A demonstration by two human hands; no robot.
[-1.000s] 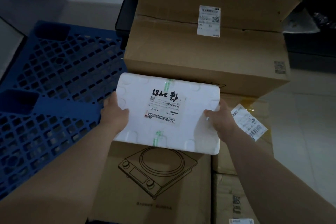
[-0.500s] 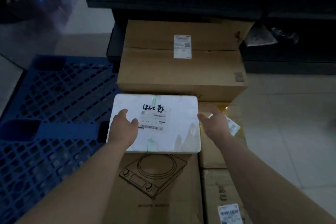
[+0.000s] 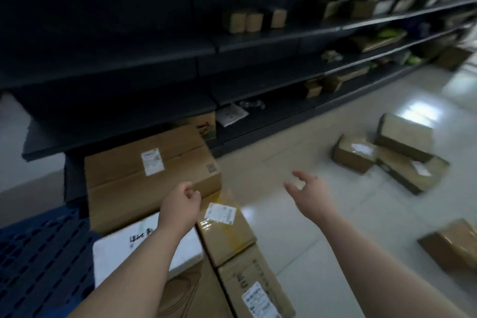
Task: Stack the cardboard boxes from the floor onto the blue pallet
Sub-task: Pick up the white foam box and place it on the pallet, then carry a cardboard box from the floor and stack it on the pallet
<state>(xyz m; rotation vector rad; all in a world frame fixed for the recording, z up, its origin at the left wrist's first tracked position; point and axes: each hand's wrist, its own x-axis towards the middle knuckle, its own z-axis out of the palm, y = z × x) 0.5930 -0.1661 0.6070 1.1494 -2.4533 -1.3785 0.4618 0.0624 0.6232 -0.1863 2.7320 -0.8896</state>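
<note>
Both my hands are empty: left hand loosely curled, right hand spread. The floor boxes lie heaped at two o'clock, well apart from the pallet at eight. They look stiff and probably light, so I'd grip opposite ends. Brown, taped, white-labelled.

Blue pallet — brown boxes

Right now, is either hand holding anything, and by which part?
Nothing is held. The left hand and the right hand are both free in the air, fingers loose; the white foam box lies ungripped on a carton.
</note>
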